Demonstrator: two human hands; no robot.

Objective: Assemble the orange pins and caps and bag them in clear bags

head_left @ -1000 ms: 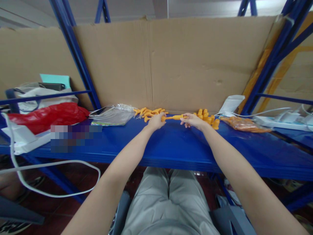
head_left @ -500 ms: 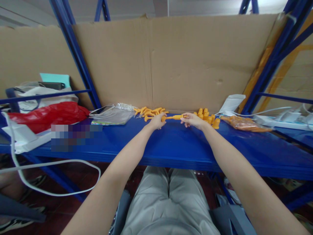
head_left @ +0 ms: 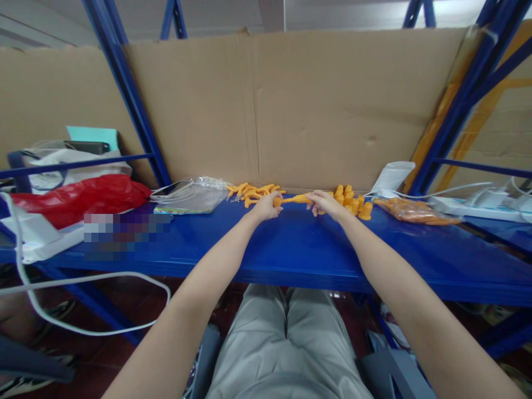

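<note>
Both my hands reach to the back of a blue metal shelf [head_left: 291, 249]. My left hand [head_left: 266, 206] is closed on the left end of a thin orange plastic piece [head_left: 294, 199], and my right hand [head_left: 325, 202] pinches its right end. The piece stretches level between them just above the shelf. Behind my left hand lies a heap of curved orange parts [head_left: 251, 191]. Several stubby orange parts [head_left: 353, 200] stand behind my right hand.
A clear plastic bag [head_left: 189, 195] lies left of the heap. A red bag [head_left: 81, 197] and white cable [head_left: 83, 277] are at far left. At right lie a bag of orange parts [head_left: 415, 211], a white pouch [head_left: 393, 176] and a power strip [head_left: 477, 208]. Cardboard [head_left: 324, 105] backs the shelf.
Both hands have shifted slightly up and toward the back with the orange piece; my right hand has curled further over its end.
</note>
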